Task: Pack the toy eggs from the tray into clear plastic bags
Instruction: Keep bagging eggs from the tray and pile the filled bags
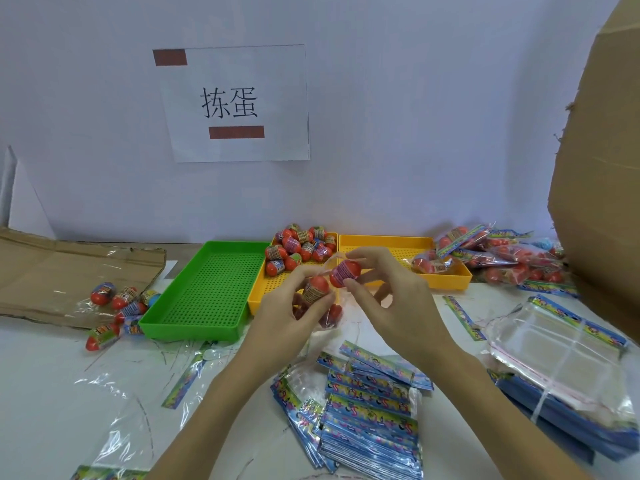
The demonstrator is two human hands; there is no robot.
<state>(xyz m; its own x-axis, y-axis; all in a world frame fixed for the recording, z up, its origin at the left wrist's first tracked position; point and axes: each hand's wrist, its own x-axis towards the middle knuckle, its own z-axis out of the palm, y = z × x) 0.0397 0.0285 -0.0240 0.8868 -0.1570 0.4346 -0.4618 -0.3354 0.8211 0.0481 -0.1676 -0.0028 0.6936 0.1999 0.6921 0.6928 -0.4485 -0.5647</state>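
Note:
My left hand (287,306) grips a clear plastic bag (330,315) with red toy eggs inside, one egg (317,287) sticking up at its mouth. My right hand (388,289) pinches another red toy egg (341,273) just above the bag's opening. Behind my hands a heap of red toy eggs (301,249) lies at the far end of a yellow tray (258,297). A second yellow tray (450,278) to the right holds one filled bag (431,265).
A green tray (194,329) stands left of the yellow ones. Filled bags are piled at the right (502,254), and loose eggs (117,306) lie at the left by flattened cardboard (52,271). Stacks of unfilled printed bags (367,410) lie near me, and a cardboard box (602,168) rises at the right.

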